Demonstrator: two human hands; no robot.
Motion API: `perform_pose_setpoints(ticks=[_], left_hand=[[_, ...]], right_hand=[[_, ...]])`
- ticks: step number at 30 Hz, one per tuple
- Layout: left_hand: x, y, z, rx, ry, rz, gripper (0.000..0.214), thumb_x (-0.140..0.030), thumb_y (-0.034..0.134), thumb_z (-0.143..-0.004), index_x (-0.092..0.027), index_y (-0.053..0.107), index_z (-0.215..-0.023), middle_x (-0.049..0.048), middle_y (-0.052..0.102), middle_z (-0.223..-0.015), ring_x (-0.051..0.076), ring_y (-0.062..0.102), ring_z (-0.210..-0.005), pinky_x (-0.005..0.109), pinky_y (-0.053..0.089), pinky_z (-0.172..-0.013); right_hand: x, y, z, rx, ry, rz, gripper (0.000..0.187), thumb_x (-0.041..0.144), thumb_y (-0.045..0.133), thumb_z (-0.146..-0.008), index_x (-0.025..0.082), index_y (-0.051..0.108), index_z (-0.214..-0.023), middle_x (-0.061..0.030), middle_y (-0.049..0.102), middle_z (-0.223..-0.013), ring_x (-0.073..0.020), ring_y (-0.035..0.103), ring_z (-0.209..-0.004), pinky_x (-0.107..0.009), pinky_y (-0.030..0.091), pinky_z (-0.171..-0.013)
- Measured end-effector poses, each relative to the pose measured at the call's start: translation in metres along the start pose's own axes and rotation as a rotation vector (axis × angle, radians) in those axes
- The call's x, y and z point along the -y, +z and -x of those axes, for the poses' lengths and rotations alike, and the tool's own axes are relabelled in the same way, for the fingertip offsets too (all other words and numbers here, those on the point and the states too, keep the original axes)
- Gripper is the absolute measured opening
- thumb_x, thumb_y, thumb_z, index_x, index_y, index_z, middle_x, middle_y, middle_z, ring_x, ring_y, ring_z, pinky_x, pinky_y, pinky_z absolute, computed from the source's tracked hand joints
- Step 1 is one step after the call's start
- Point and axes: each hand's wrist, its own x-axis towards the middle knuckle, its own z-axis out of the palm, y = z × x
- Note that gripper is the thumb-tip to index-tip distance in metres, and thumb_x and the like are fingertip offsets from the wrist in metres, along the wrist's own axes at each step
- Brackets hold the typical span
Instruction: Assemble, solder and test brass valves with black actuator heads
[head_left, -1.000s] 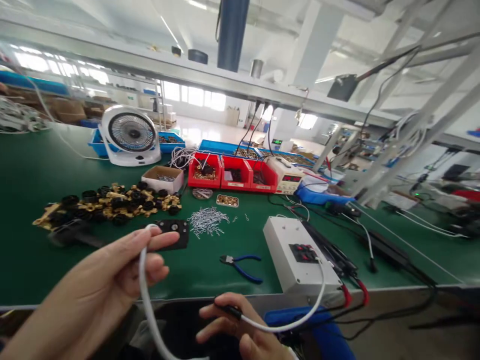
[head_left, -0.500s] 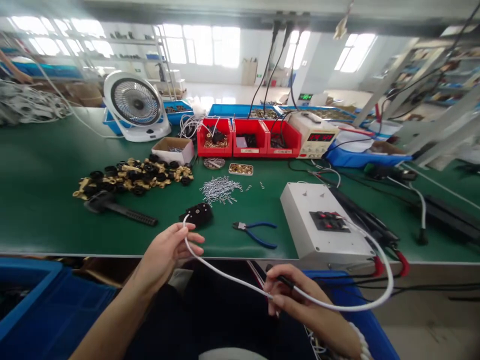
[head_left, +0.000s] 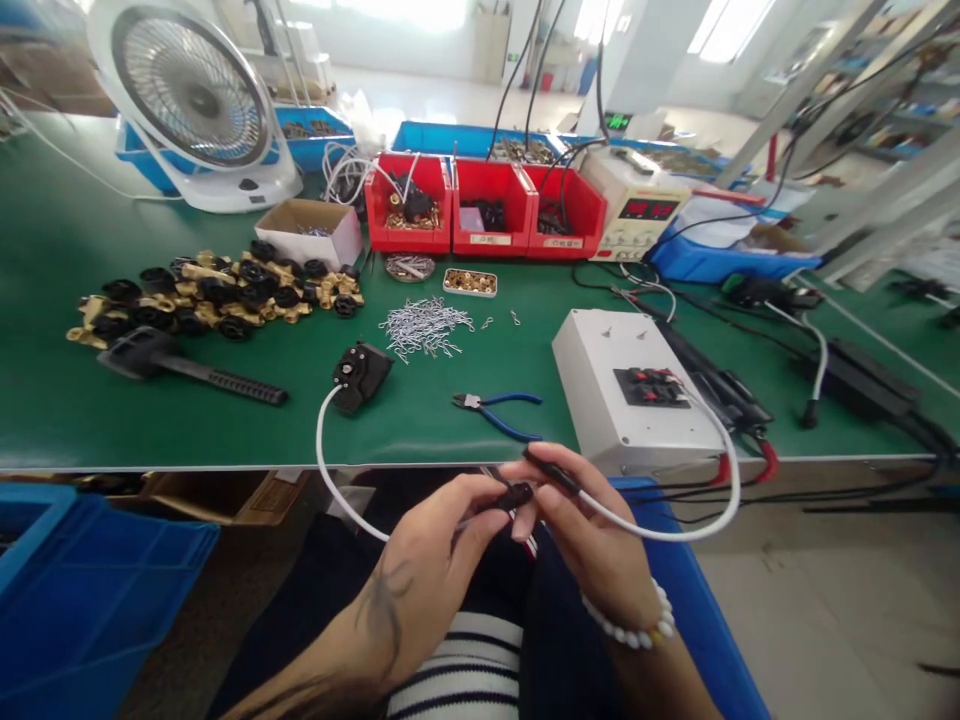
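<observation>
My left hand (head_left: 431, 550) is closed on a small black connector (head_left: 514, 496) in front of the table edge. A white cable (head_left: 324, 462) runs from under this hand to a black plastic housing (head_left: 365, 374) on the table. In my right hand (head_left: 589, 530) is a black cable plug (head_left: 552, 471). Its white lead (head_left: 694, 535) loops round to terminals on a light grey metal box (head_left: 589, 375). The fingertips of both hands are close together, and it cannot be made out whether plug and connector touch. Blue-handled cutting pliers (head_left: 501, 408) lie just beyond.
Silver clips (head_left: 426, 328) lie heaped mid-table. Brass-and-black fittings (head_left: 217, 290) and a black hammer-shaped tool (head_left: 191, 368) are on the left. Behind stand red bins (head_left: 491, 240), a white fan (head_left: 199, 100) and a power supply (head_left: 634, 205). Blue crates flank my legs.
My left hand has slid along the cable to its end beside my right hand and now grips the connector. The black housing has turned and shifted. The view has tilted down.
</observation>
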Motion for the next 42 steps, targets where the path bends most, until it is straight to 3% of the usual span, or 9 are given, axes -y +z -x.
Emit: perform_pose_setpoints(ticks=[2,5,9,13,20,32,36,39,42], left_hand=[[-0.004,0.005,-0.001,-0.071,0.006,0.028,0.016,-0.03,0.052,-0.097,-0.028,0.065,-0.106,-0.0009,0.074,-0.101,0.016,0.07,-0.09,0.025,0.057,-0.081],[-0.007,0.001,-0.001,-0.192,0.094,-0.032,0.012,-0.022,0.058,-0.093,-0.026,0.066,-0.101,-0.0011,0.074,-0.094,0.014,0.07,-0.084,0.022,0.057,-0.075],[-0.013,-0.007,0.0,-0.27,0.218,-0.096,0.013,-0.013,0.06,-0.091,-0.021,0.065,-0.1,-0.0028,0.072,-0.092,0.008,0.067,-0.079,0.014,0.054,-0.072],[-0.015,-0.009,0.0,-0.23,0.274,-0.128,0.011,-0.014,0.057,-0.094,-0.018,0.066,-0.1,-0.0019,0.072,-0.092,0.006,0.067,-0.083,0.011,0.05,-0.079],[-0.016,-0.014,0.001,-0.18,0.328,-0.243,0.021,-0.018,0.047,-0.099,-0.015,0.068,-0.095,-0.0009,0.07,-0.081,0.009,0.066,-0.074,0.016,0.049,-0.072],[-0.014,-0.014,-0.002,-0.088,0.213,-0.203,0.025,-0.018,0.044,-0.1,-0.022,0.065,-0.087,-0.0066,0.069,-0.076,0.007,0.065,-0.067,0.016,0.047,-0.062],[-0.007,-0.009,-0.005,-0.018,0.224,-0.249,0.027,-0.02,0.042,-0.101,-0.022,0.064,-0.086,-0.0044,0.066,-0.073,0.01,0.063,-0.066,0.02,0.048,-0.061],[0.008,-0.022,-0.016,-0.196,0.248,-0.397,0.02,-0.026,0.046,-0.1,-0.02,0.065,-0.095,0.0023,0.068,-0.09,0.016,0.065,-0.086,0.028,0.053,-0.08],[0.036,-0.055,-0.033,-0.611,0.127,-0.556,0.033,-0.038,0.049,-0.096,-0.013,0.063,-0.112,0.0145,0.064,-0.116,0.028,0.058,-0.114,0.044,0.048,-0.101]], right_hand=[[0.002,-0.002,0.002,-0.074,-0.079,0.066,0.032,0.037,0.062,-0.094,0.028,0.062,-0.125,-0.0043,0.071,-0.101,-0.0125,0.064,-0.067,-0.033,0.055,-0.07],[0.007,-0.005,0.006,-0.148,-0.199,0.184,0.026,0.04,0.063,-0.093,0.024,0.071,-0.111,-0.0022,0.065,-0.083,-0.0127,0.059,-0.07,-0.028,0.051,-0.067],[0.014,0.002,0.01,-0.124,-0.173,0.106,0.013,0.035,0.063,-0.094,0.027,0.07,-0.1,0.0019,0.063,-0.073,-0.0088,0.057,-0.06,-0.019,0.047,-0.054],[0.017,0.008,0.012,-0.118,-0.15,0.064,0.011,0.034,0.066,-0.092,0.027,0.069,-0.1,0.0026,0.067,-0.074,-0.0066,0.06,-0.058,-0.015,0.049,-0.054],[0.02,0.002,0.009,-0.053,-0.093,0.066,0.013,0.036,0.069,-0.09,0.026,0.07,-0.097,0.0033,0.065,-0.069,-0.0052,0.058,-0.055,-0.013,0.046,-0.051],[0.016,0.001,0.005,0.039,-0.196,0.217,0.011,0.035,0.071,-0.088,0.025,0.072,-0.094,0.0033,0.06,-0.066,-0.0085,0.057,-0.056,-0.02,0.046,-0.053],[0.0,-0.006,0.006,0.05,-0.025,0.168,0.017,0.04,0.064,-0.092,0.024,0.067,-0.099,0.002,0.064,-0.07,-0.0104,0.06,-0.057,-0.022,0.048,-0.055],[-0.013,-0.021,0.012,0.16,0.253,0.349,0.037,0.052,0.053,-0.095,0.018,0.066,-0.094,-0.0036,0.069,-0.074,-0.0129,0.062,-0.06,-0.025,0.05,-0.057],[-0.006,-0.037,0.017,0.567,0.469,0.648,0.05,0.059,0.049,-0.094,0.014,0.07,-0.087,-0.0076,0.071,-0.077,-0.0154,0.065,-0.065,-0.027,0.051,-0.061]])
